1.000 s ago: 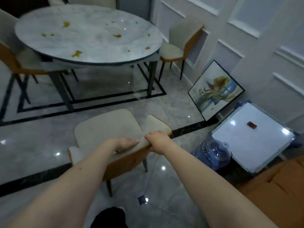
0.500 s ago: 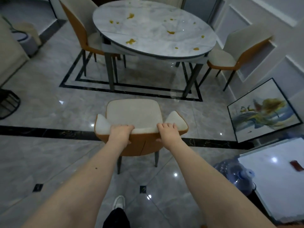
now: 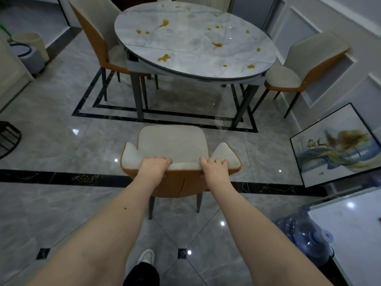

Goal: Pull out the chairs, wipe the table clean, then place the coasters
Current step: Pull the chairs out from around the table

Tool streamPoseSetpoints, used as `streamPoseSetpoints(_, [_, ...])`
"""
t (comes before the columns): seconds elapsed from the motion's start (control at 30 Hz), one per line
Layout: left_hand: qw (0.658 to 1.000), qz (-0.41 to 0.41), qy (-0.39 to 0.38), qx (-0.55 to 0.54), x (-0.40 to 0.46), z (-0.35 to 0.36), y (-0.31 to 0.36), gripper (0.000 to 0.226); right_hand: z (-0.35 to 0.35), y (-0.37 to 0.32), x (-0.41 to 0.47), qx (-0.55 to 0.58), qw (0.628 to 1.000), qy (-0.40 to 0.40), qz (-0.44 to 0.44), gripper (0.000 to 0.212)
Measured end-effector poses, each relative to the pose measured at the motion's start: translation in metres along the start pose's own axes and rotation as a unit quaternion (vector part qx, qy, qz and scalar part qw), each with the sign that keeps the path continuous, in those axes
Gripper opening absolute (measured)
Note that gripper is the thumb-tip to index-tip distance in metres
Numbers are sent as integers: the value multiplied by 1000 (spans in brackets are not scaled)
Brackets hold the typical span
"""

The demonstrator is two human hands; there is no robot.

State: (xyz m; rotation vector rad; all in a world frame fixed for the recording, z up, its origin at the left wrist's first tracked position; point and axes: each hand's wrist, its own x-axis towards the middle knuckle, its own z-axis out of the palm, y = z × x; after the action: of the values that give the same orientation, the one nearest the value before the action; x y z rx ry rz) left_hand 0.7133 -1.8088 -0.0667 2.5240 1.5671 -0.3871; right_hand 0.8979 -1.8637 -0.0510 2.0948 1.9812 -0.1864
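Note:
A cream and orange chair (image 3: 172,144) stands on the floor well away from the table, its seat facing the table. My left hand (image 3: 153,167) and my right hand (image 3: 214,168) both grip the top edge of its backrest, fingers curled over the cream side. The round marble table (image 3: 198,48) beyond carries several yellow-brown stains (image 3: 164,58). A second chair (image 3: 97,36) sits tucked at the table's left, and a third chair (image 3: 305,65) at its right. No coasters or cloth are in view.
A framed painting (image 3: 338,145) leans on the right wall. A blue water jug (image 3: 305,234) and a white board (image 3: 354,230) sit at the lower right. A grey stool (image 3: 28,56) and bin stand at the far left, a black wire rack (image 3: 8,139) on the left edge.
The chair has turned and now sits square in front of me, farther from the table. Both hands shifted apart along the backrest top. My view swung left, centring the table.

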Motion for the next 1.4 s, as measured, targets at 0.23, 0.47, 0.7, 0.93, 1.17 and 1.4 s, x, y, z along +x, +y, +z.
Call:
streamPoseSetpoints(0.23, [999,35,-10,13,82,-23,-39,32,-17,-4,75,12,999,-10,35,40])
streamPoseSetpoints(0.47, [998,64,-7,22,174,-49,-58,34,-41,10,155,21,997,-22,74,56])
streamPoseSetpoints(0.7, [998,51,-6,27,271,-82,-57,28,-62,52,248,33,996,-22,80,69])
streamPoseSetpoints(0.93, [999,39,11,21,354,-110,-45,27,-82,97,325,26,997,-12,72,73])
streamPoseSetpoints(1.17, [999,6,7,38,409,-128,-54,29,-88,109,378,47,997,5,65,68])
streamPoseSetpoints(1.4, [997,-6,-50,58,427,-144,-60,35,-86,115,395,66,997,26,32,50])
